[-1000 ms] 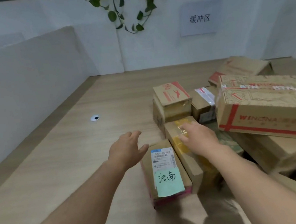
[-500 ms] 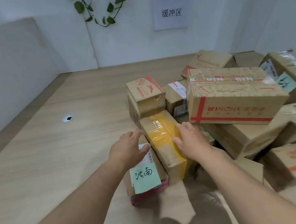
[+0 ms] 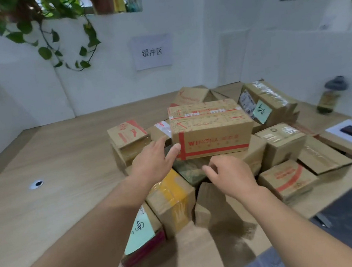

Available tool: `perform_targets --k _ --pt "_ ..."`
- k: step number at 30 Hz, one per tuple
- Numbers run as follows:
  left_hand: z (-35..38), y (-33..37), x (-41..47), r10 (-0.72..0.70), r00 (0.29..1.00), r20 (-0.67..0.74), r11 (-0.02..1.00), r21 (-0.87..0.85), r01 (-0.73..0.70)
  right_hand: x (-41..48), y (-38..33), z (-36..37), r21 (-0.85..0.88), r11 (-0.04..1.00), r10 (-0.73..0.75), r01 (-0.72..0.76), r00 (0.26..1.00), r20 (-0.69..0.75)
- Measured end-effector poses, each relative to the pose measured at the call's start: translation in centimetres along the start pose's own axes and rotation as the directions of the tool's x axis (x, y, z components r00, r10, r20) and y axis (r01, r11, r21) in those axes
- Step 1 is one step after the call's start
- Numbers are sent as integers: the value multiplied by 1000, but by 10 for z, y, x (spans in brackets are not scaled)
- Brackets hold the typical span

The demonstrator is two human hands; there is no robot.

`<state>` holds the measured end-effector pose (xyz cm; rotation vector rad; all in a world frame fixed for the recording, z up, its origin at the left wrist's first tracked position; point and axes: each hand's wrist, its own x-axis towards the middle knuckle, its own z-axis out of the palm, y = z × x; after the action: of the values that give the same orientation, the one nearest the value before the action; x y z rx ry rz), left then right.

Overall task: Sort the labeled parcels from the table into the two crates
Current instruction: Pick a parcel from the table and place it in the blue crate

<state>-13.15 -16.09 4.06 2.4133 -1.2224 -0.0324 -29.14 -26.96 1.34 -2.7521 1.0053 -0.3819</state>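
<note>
Nearest me, the parcel with the green note [image 3: 140, 233] and the yellow-taped box [image 3: 175, 200] lie on the table [image 3: 58, 162]. I have moved both hands off them and forward. My left hand [image 3: 152, 165] is spread, its thumb at the left front corner of the big red-striped box [image 3: 212, 128]. My right hand [image 3: 232, 177] is loosely curled and empty, just below the front face of that box. I judge it to be the next pick. No crate is in view.

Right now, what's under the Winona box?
The Winona box sits on a plain box, and a dark green parcel pokes out below its front left corner. Anything further beneath is covered.
</note>
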Motion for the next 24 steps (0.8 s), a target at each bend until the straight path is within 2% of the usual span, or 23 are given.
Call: perform_targets --k 2,4,6,9,11,13,15,18,21,24 --pt "-4 15 6 19 1000 -11 999 -34 -20 0 16 -14 45 994 103 -98 982 -159" --pt "-5 24 10 23 999 -33 996 -82 -25 3 31 -26 162 971 221 -175 917 -333" --pt "-3 27 15 -6 1000 -20 988 -153 3 9 42 -33 274 932 334 -236 850 -406" --pt "-1 29 16 -43 998 37 962 -269 51 24 51 -36 431 849 454 -306 840 -297" --pt "-4 31 16 -67 996 56 934 -346 82 34 51 -37 540 781 458 -312 875 -158" --pt "-8 31 17 -128 990 61 915 -378 141 39 46 -39 610 717 475 -337 877 -73" --pt "-12 25 20 -200 979 36 908 -367 200 43 39 -43 627 693 494 -356 868 -54" --pt "-15 2 21 -254 966 44 872 -421 249 41 25 -43 635 701 427 -325 904 -9" --pt "-19 -22 12 -313 947 75 755 -585 296 42 12 -34 687 681 355 -256 935 -4" --pt "-27 -39 -2 -383 923 47 657 -688 308 47 -6 -23 756 617 315 -217 949 16"
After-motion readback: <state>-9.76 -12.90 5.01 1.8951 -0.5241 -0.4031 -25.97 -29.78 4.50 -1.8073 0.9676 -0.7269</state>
